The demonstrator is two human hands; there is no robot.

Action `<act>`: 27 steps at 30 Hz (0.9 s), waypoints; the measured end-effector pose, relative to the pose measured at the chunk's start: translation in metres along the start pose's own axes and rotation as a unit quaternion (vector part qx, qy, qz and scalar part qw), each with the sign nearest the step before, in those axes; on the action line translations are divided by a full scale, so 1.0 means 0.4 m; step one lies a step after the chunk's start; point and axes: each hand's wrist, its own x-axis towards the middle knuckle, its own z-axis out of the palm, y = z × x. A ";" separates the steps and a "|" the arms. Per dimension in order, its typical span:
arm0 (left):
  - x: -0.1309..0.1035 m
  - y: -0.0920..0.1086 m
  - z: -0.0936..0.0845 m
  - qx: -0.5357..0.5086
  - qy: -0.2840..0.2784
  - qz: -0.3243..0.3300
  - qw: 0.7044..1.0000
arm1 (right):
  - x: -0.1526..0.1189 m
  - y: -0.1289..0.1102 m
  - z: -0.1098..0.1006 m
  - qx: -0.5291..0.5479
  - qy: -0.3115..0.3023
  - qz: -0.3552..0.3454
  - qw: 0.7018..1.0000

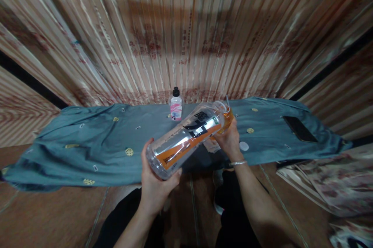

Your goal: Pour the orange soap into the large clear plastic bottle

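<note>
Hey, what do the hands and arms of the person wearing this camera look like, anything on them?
The left hand and right hand are gloveless, with no sleeves visible on the forearms. A thin, silvery bracelet circles the right wrist; the left wrist looks bare.

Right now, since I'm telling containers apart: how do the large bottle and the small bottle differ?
The large bottle is tilted, held near its base by the left hand; the small bottle stands upright on the cloth. The large bottle has orange and black printing; the small bottle has pink. Both look see-through.
</note>
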 end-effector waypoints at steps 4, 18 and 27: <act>0.000 0.003 0.001 -0.001 0.000 0.000 1.000 | 0.001 0.001 0.000 0.000 -0.005 -0.006 1.000; 0.002 -0.001 -0.005 0.026 -0.006 0.005 1.000 | 0.003 -0.006 -0.004 0.005 -0.010 0.004 1.000; 0.002 -0.006 -0.003 0.008 -0.002 0.007 1.000 | 0.002 -0.006 -0.003 0.007 -0.009 0.007 1.000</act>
